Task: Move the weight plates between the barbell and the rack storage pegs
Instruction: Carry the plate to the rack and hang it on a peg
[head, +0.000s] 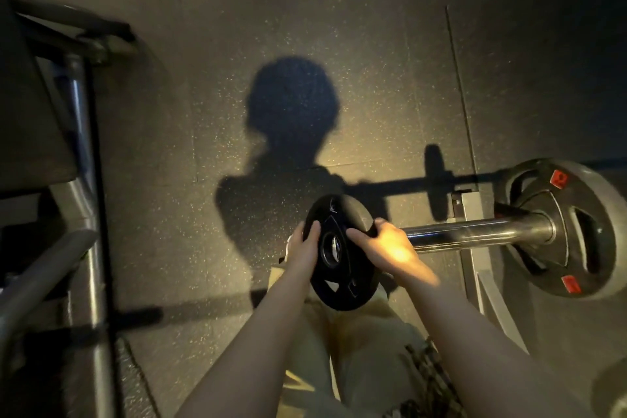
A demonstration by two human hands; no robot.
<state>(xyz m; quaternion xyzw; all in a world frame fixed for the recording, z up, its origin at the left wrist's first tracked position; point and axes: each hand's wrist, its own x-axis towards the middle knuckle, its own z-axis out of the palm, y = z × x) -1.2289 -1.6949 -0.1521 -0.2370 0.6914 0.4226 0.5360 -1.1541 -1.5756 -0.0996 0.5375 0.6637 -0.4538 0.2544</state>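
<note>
Two bare hands, one small black plate (339, 253) between them, held on edge at the open end of the barbell sleeve (475, 232); its centre hole sits about level with the sleeve tip, can't tell if it is on the sleeve or just off it. Left hand (303, 248) on the plate's left rim, fingers curled over the face, thumb hidden. Right hand (386, 248) on the right rim, fingers wrapped round the edge, brightly lit. Small plate: matte black, round, grip cutouts, metal-lined hub. Sleeve: shiny chrome cylinder, horizontal. Further along it, two plates counted: an inner black plate (556, 241) with slot cutouts, and behind it a bigger grey-rimmed plate (590, 231) with two red tags. Pale metal stand (470, 214) under the bar. Grey tubular rack frame (84, 180) at left, smooth steel. Floor (203, 44) is dark speckled rubber tiles, seams visible, with one shadow of the person and bar.
</note>
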